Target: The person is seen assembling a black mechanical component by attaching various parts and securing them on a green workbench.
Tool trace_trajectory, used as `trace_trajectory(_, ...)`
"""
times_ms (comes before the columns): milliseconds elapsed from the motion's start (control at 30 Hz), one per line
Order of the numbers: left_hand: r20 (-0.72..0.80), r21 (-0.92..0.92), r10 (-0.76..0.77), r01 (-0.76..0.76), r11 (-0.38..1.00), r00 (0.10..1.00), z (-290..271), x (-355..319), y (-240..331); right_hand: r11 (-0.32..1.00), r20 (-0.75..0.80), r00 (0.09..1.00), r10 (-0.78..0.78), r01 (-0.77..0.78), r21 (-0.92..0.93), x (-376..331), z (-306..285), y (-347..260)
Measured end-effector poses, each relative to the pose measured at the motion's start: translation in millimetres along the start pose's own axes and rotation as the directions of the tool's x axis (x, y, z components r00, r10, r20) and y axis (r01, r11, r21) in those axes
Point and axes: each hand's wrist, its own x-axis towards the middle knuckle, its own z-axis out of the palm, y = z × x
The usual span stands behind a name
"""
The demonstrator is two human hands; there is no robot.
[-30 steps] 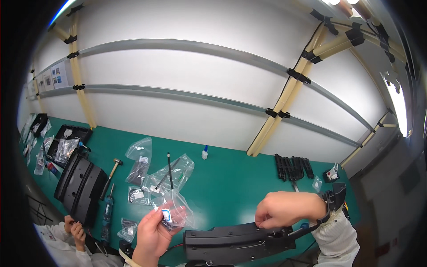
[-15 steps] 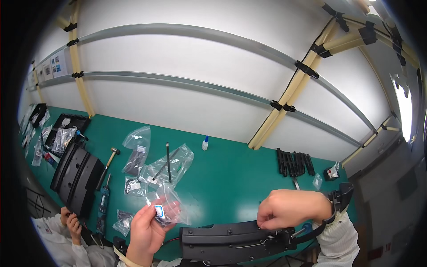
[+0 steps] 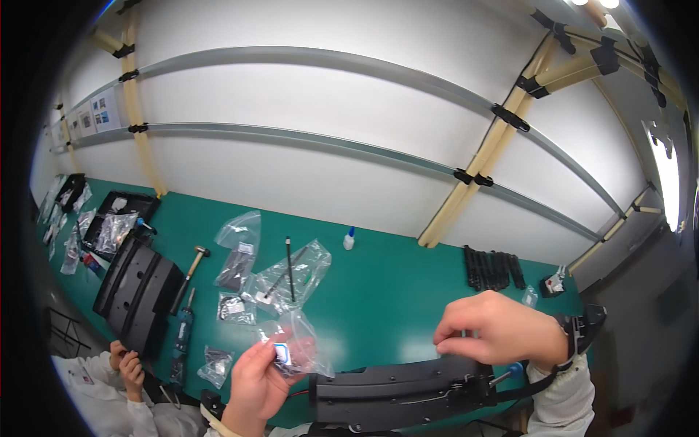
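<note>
My left hand (image 3: 261, 379) pinches a clear plastic zip bag (image 3: 309, 353) with a small blue-edged label, raised over the bench. At the near edge lies a long, curved black plastic part (image 3: 393, 397) with small screws along it and a thin metal rod on its face. Just above its right portion hovers my right hand (image 3: 499, 328), thumb and fingers drawn together. Whatever sits between those fingertips, if anything, is too small to make out. Below my right wrist, a blue-handled tool (image 3: 510, 370) rests at the right end of the black part.
On the green bench (image 3: 378, 306) lie several clear bags (image 3: 237, 262), a black rod (image 3: 290, 269), a hammer (image 3: 191, 269), a power screwdriver (image 3: 182, 342) and a small bottle (image 3: 349, 238). Black strips (image 3: 495, 269) sit far right. Another person's hands (image 3: 127, 368) are beside a second black part (image 3: 138, 295).
My right hand has lifted off the black part and shifted slightly right. The left hand keeps the bag. The whole view has shifted a little.
</note>
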Motion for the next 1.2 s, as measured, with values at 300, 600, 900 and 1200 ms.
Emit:
trace_trajectory(300, 0.139, 0.074, -0.070, 0.061, 0.995, 0.988, 24, -18, 6, 0.960, -0.268, 0.922, -0.280, 0.275, -0.058, 38, 29, -79)
trace_trajectory(600, 0.238, -0.010, -0.005, 0.007, 1.000, 0.971, 30, -54, -1, 0.928, -0.035, 0.929, -0.369, 0.370, 0.043, 68, 56, -81)
trace_trajectory(900, 0.235, -0.045, -0.006, 0.017, 0.999, 0.972, 43, -86, -18, 0.908, 0.100, 0.906, -0.410, 0.416, -0.046, 48, 71, -85)
trace_trajectory(1200, 0.296, 0.006, -0.202, 0.210, 0.978, 0.934, 33, -81, -7, 0.922, -0.013, 0.948, -0.318, 0.306, -0.238, 31, 85, -107)
